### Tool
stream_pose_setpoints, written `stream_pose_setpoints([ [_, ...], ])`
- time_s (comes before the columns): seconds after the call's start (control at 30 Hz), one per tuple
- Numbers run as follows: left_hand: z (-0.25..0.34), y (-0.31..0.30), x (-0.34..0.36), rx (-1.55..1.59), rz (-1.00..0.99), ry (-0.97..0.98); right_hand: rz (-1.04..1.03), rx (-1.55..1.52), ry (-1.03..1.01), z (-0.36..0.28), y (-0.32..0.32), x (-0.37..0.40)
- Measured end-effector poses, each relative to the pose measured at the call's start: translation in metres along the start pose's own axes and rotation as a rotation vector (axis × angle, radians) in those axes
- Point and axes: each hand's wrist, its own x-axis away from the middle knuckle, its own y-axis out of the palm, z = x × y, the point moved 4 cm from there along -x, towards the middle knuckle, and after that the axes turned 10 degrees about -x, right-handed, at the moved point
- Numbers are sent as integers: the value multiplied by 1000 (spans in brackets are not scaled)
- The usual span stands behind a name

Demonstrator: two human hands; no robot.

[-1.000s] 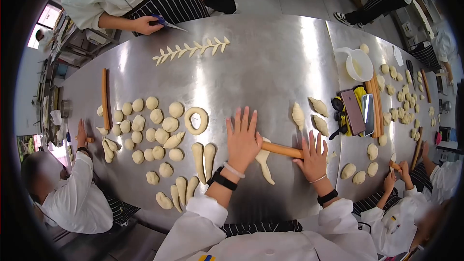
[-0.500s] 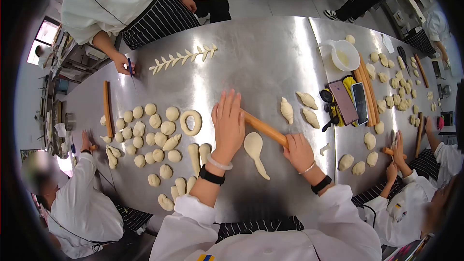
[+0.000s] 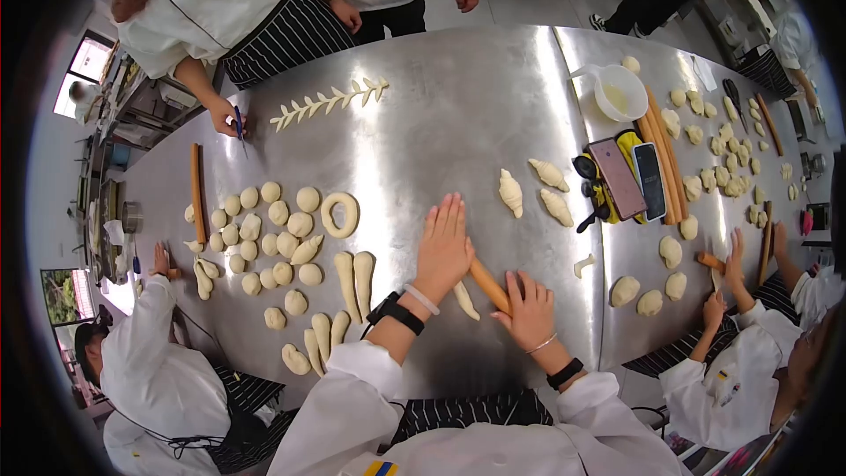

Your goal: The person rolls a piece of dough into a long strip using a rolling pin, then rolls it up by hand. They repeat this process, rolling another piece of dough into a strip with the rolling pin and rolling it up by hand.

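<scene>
My left hand (image 3: 442, 249) lies flat, fingers spread, on one end of a wooden rolling pin (image 3: 487, 285). My right hand (image 3: 528, 308) presses on the pin's other end. Under the pin is a piece of dough (image 3: 465, 300) rolled into a thin taper, of which only the narrow tail shows. All of this rests on the steel table (image 3: 458, 123) just in front of me. To the left of my left hand lie two long dough tapers (image 3: 352, 278).
Many dough balls (image 3: 264, 238), a dough ring (image 3: 338, 213) and another rolling pin (image 3: 196, 192) lie at left. Three shaped rolls (image 3: 533, 187), phones (image 3: 633, 178), a white bowl (image 3: 615, 92) and more dough sit at right. A leaf-shaped dough strip (image 3: 328, 102) lies far. Other people stand around.
The rolling pin has come back towards me over the dough, both hands moving with it. The dough's wide end, visible half a second ago, is now under the pin and my left hand.
</scene>
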Motion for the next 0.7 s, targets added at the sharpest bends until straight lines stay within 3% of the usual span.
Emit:
stream_pose_setpoints([
  [0.3,26,-1,-52,15,59,-81,-64,-19,79,37,12,-5],
  [0.4,18,-35,-34,159,157,-122,-95,-344,201,45,-11,-20],
  [0.47,-2,-60,-10,193,122,-91,-299,-638,344,35,-40,-36],
  [0.5,-10,-75,6,134,152,-91,-305,-618,333,34,-49,-48],
  [0.57,-20,-96,48,-5,213,-184,-317,-181,-140,17,-61,-70],
  [0.6,-25,-101,67,-82,241,-275,-327,-180,-150,11,-63,-83],
  [0.63,-31,-100,85,-83,236,-289,-363,-97,-341,-3,-64,-93],
  [0.67,-35,-92,100,-27,153,-263,-397,-11,-534,-16,-62,-99],
  [0.7,-34,-82,113,30,77,-239,-411,-10,-548,-23,-58,-106],
])
